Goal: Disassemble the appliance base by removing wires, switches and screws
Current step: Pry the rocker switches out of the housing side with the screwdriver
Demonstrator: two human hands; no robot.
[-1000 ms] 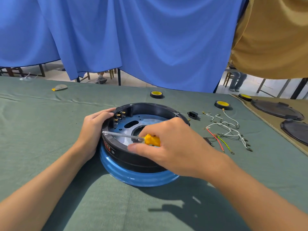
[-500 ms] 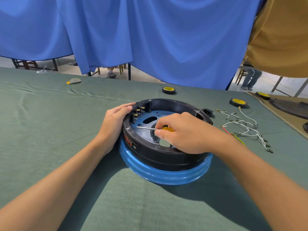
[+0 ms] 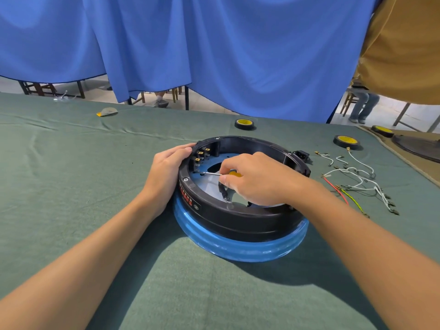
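Two hands are seen at work on a round black plastic appliance base (image 3: 238,225) with a blue lower ring, which lies flat and open side up at the middle of the green cloth-covered tabletop (image 3: 71,186). A slim screwdriver (image 3: 209,173) with a steel shaft and a yellow handle is laid nearly level inside the base. Its long axis runs from side to side, and its tip is pointed to the person's left, toward the brass terminals on the inner wall. The handle is pinched in the curled fingers of the right hand (image 3: 259,179), so that only a sliver of yellow is left showing. The left rim of the base is gripped by the left hand (image 3: 166,172), with its fingers bent over the top edge.

Compared with one second earlier, the tip is now found low inside the rim rather than across its left edge, and far less of the handle is exposed. The left hand's grip is unchanged.

Loose white, red and yellow-green wires (image 3: 357,182) are spread on the tabletop to the right of the base.
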